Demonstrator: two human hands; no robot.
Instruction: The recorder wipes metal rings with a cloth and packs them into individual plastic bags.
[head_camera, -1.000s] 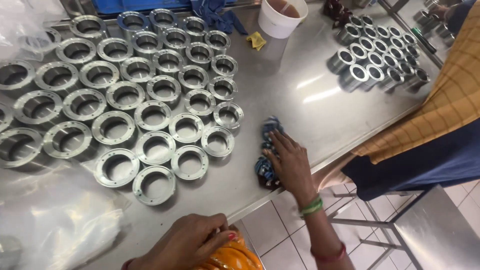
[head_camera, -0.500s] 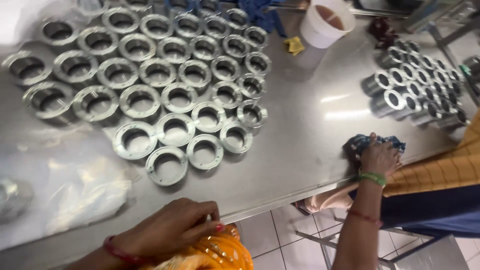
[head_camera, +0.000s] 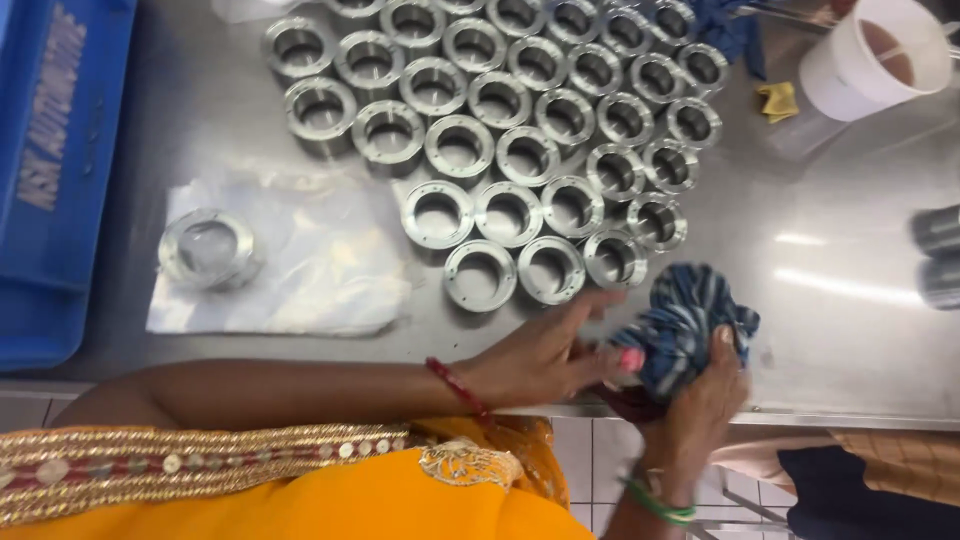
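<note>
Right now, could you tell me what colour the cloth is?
The cloth is dark blue with lighter stripes, seen best in the head view.

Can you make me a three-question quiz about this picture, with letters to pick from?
1. Where does the lone metal ring lie?
A. on the clear plastic sheet
B. inside the white cup
C. in the blue tray

2. What colour is the cloth?
A. red
B. blue striped
C. green

3. How is the right hand?
A. flat on the table
B. gripping the cloth
C. holding a ring

Answers: 1 A, the sheet lies under it. 2 B, its folds show blue stripes. 3 B, its fingers wrap the cloth, and the left hand touches it too.
</note>
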